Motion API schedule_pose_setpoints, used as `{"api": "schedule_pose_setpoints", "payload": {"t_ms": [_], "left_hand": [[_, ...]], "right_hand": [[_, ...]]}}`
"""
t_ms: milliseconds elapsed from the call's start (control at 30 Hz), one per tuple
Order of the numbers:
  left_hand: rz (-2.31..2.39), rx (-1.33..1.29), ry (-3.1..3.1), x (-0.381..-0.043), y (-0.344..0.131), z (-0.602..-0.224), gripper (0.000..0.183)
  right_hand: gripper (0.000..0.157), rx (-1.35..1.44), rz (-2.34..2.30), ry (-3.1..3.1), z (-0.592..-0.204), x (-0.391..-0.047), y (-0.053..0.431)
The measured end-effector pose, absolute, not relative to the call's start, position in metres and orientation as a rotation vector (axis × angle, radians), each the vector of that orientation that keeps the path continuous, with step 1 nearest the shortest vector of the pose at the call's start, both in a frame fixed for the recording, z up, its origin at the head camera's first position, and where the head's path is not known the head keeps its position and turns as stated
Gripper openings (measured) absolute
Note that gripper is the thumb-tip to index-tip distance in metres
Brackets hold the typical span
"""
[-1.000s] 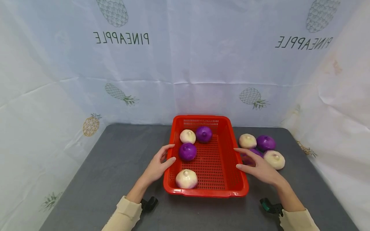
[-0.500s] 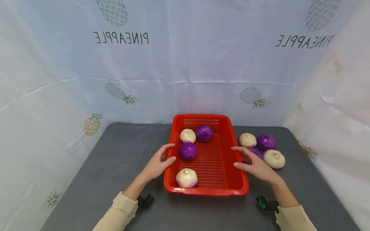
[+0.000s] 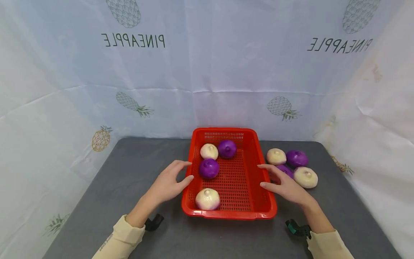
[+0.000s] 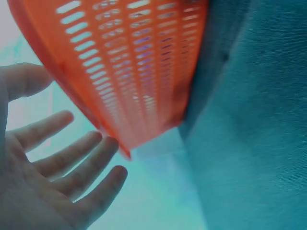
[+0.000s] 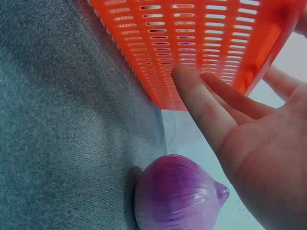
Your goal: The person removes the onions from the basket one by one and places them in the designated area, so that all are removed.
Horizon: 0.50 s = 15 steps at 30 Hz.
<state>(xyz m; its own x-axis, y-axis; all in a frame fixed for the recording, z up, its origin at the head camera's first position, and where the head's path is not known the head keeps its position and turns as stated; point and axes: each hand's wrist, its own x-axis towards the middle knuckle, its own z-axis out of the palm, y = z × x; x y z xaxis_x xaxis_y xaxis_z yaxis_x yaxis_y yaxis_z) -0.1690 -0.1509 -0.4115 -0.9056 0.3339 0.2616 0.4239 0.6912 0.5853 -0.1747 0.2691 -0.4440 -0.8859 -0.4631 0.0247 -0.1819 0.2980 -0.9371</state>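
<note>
A red perforated plastic basket (image 3: 229,215) stands on the grey table between the hands. Inside are two purple onions (image 3: 208,168) and two cream-white bulbs (image 3: 207,199), the nearer with a purplish base. My left hand (image 3: 168,181) is at the basket's left side, thumb and fingers spread apart at the rim; the left wrist view shows no grip. At the right rim, my right hand (image 3: 288,185) has its thumb and index fingertip over the edge. Its other fingers (image 5: 201,103) stretch straight along the outer wall, in the right wrist view.
To the right of the basket lie a purple onion (image 3: 297,158), another partly hidden behind the right hand, and two cream-white bulbs (image 3: 306,177). A white cloth (image 3: 226,72) printed with pineapples hangs behind the table (image 3: 145,154) and along both sides.
My left hand has drawn back a little to the left from the rim, its fingers wider apart. The right hand has shifted slightly inward over the right rim. The basket stays put.
</note>
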Motion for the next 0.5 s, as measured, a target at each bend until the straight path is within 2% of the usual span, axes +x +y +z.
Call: {"api": "schedule_pose_setpoints", "payload": {"t_ms": [500], "left_hand": [[-0.495,-1.109,-2.815,-0.159,-0.126,-0.377,0.037]], "right_hand": [[0.064,-0.576,-1.625,2.317,-0.444,-0.174,0.269]]}}
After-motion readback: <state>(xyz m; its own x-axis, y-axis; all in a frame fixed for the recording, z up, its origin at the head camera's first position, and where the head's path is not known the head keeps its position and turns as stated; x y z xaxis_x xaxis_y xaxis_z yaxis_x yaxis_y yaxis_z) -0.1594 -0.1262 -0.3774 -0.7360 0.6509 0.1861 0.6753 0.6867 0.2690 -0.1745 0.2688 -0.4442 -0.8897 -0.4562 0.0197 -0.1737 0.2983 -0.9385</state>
